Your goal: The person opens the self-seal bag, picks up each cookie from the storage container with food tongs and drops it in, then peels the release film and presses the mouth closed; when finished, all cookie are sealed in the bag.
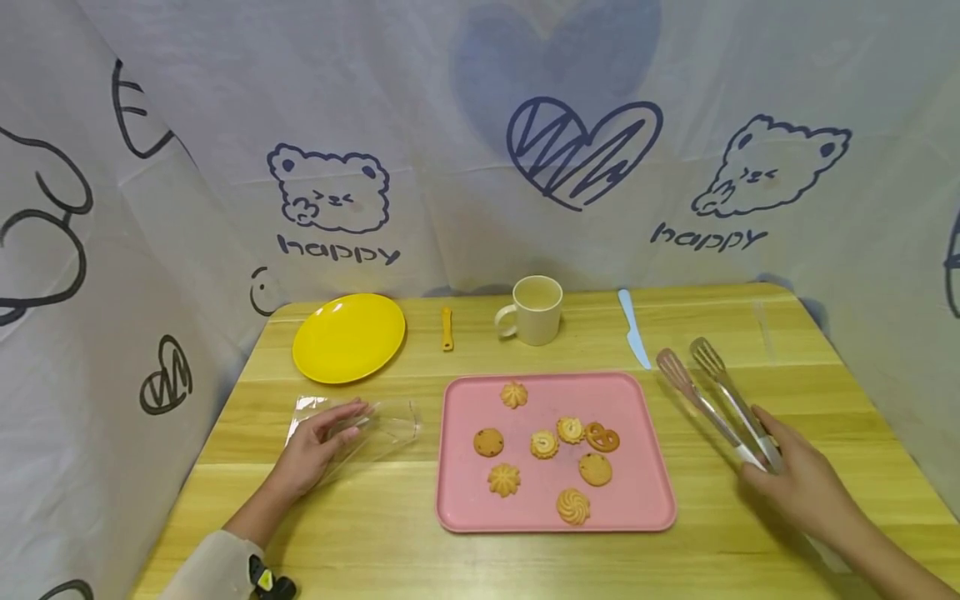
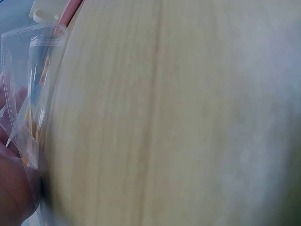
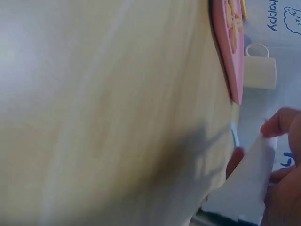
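My left hand [image 1: 311,450] holds a clear plastic bag [image 1: 393,421] between thumb and fingers at the table's left side; the left wrist view shows the see-through bag raised beside the hand. In my right hand [image 1: 806,479] is a pair of metal tongs [image 1: 677,372] with pale grips, its slotted ends spread apart and pointing away from me. Between the hands lies a pink tray [image 1: 465,508] bearing several cookies, among them a pretzel [image 1: 602,437], a swirled cookie [image 1: 573,506] and a round speckled one [image 1: 488,442]. The tongs' tips are right of the tray.
Behind the bag lies a yellow plate [image 1: 348,337]. Along the back are a small orange handle-like piece [image 1: 447,329], a cream mug [image 1: 537,310] and a pale blue knife [image 1: 633,329]. A printed white cloth [image 1: 450,125] hangs behind the wooden table [image 1: 360,542].
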{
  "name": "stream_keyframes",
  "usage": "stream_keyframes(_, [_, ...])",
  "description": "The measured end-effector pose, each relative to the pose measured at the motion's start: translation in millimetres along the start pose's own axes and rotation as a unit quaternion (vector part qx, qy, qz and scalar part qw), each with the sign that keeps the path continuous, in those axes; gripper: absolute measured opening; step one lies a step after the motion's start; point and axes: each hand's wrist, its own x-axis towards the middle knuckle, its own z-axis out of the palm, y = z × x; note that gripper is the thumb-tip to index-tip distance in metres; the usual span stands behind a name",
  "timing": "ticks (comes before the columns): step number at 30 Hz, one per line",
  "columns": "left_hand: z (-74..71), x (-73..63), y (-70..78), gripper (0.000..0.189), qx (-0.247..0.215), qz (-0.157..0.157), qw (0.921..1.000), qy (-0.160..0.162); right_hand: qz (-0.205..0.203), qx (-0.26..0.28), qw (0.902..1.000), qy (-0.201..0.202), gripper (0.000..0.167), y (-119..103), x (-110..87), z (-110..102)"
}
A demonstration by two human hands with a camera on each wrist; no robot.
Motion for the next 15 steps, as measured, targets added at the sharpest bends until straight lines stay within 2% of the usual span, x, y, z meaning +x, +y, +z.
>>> stream_keyframes(5, [-0.4, -0.7, 0.5, 0.038, 0.003, -0.003, 1.0000, 0.000, -0.059, -0.019, 0.9981, 0.004, 0.081, -8.8, 8.8, -2.1])
stream_keyframes(11, [-0.8, -0.9, 1.3, 0.039, 0.006, -0.007, 1.0000, -0.001, -0.148, -0.062, 0.9866, 0.030, 0.074, -25.4, 19.4, 4.5])
stream_keyframes(15, [-0.9, -1.0, 1.3, 0.038, 0.009, -0.011, 0.9999, -0.002, -0.163, -0.079, 0.9834, 0.004, 0.073, -40.2, 26.5, 7.5])
